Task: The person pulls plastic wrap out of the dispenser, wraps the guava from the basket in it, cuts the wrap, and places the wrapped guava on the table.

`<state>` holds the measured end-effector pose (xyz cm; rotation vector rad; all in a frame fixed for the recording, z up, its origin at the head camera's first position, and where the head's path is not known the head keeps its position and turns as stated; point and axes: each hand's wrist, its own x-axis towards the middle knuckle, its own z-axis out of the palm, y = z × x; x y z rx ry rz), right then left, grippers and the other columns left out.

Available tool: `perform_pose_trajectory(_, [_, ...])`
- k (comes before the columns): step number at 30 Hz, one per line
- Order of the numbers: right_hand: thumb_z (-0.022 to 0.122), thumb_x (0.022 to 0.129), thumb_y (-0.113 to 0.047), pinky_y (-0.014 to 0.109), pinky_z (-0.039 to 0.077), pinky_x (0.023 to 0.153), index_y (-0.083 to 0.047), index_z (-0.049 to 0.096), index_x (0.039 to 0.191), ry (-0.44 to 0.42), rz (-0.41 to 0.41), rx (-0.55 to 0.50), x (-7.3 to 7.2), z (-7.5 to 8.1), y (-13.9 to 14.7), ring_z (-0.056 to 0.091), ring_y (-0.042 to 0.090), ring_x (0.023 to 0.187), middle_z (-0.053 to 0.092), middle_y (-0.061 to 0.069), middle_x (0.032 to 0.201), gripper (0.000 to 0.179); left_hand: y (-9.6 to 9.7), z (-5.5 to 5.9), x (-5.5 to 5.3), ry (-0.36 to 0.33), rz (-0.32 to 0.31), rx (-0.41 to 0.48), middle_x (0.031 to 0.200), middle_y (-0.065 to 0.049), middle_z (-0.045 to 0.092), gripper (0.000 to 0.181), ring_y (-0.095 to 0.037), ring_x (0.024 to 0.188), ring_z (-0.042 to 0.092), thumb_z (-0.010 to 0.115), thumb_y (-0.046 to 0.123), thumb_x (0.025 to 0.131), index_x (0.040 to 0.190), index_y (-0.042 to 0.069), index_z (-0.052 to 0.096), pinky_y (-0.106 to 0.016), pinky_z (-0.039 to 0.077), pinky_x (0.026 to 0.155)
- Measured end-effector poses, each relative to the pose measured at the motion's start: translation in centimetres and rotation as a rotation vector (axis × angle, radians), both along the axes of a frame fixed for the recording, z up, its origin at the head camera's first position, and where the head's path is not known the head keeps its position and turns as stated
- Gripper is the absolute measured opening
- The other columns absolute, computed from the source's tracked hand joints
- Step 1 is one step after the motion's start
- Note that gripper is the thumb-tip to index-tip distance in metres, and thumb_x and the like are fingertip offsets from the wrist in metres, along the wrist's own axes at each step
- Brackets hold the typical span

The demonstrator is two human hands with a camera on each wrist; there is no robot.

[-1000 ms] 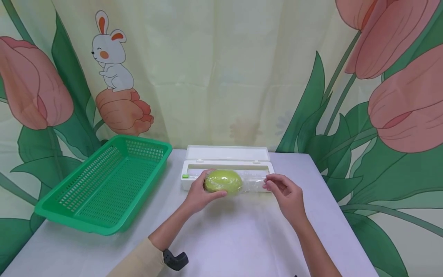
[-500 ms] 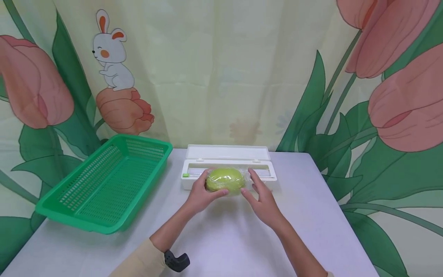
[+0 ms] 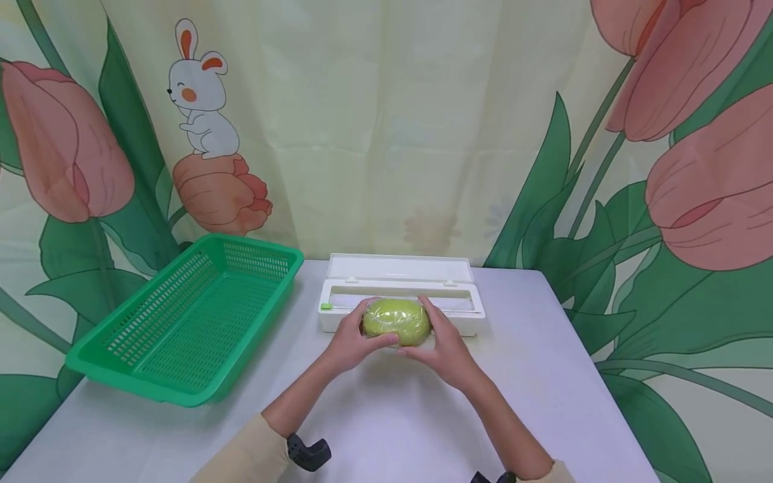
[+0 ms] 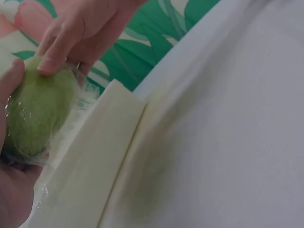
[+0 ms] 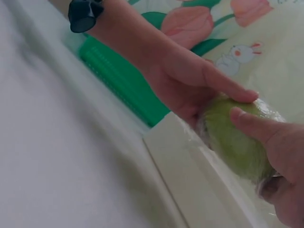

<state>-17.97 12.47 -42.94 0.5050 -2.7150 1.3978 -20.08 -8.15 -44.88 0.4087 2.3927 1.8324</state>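
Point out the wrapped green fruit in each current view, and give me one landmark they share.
Head: the wrapped green fruit is just below centre, held between the left hand and right hand.
Left wrist: at the left side, around mid-height.
Right wrist: right of centre, slightly below mid-height.
Shared landmark: the white box, beside the fruit in all three.

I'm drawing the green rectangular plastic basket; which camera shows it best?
Head view: the green rectangular plastic basket shows whole, unblocked. The right wrist view shows only part, behind the left forearm; the left wrist view shows none.
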Motion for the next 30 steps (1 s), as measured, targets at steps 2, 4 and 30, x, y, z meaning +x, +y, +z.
perform_pose_trajectory(2, [0.084, 0.073, -0.037, 0.048, 0.043, 0.108, -0.013, 0.027, 0.152, 0.032, -0.004, 0.030, -0.2, -0.3, 0.0, 0.042, 0.029, 0.137, 0.039, 0.010, 0.151, 0.101, 0.0, 0.0, -0.1, -0.013, -0.006, -0.013, 0.127, -0.003, 0.056, 0.076, -0.020, 0.109, 0.056, 0.081, 0.042, 0.076, 0.139, 0.022, 0.043, -0.033, 0.055, 0.088])
perform_pose_trajectory(4, [0.084, 0.072, -0.038, 0.047, 0.045, 0.106, -0.012, 0.029, 0.151, 0.046, -0.010, 0.034, -0.4, -0.5, 0.1, 0.045, 0.029, 0.134, 0.042, 0.010, 0.149, 0.100, 0.0, 0.0, -0.2, -0.011, 0.003, -0.058, 0.128, -0.004, 0.056, 0.081, -0.022, 0.109, 0.056, 0.079, 0.046, 0.077, 0.143, 0.020, 0.040, -0.035, 0.055, 0.088])
perform_pose_trajectory(30, [0.081, 0.076, -0.039, 0.045, 0.052, 0.095, -0.016, 0.042, 0.142, 0.065, -0.119, -0.004, -2.7, -1.3, 1.2, 0.055, 0.026, 0.118, 0.051, 0.008, 0.138, 0.079, 0.5, 0.1, -2.0, 0.156, 0.068, 0.063, 0.143, -0.013, 0.051, 0.065, -0.028, 0.124, 0.057, 0.077, 0.027, 0.083, 0.133, 0.007, 0.041, -0.038, 0.051, 0.100])
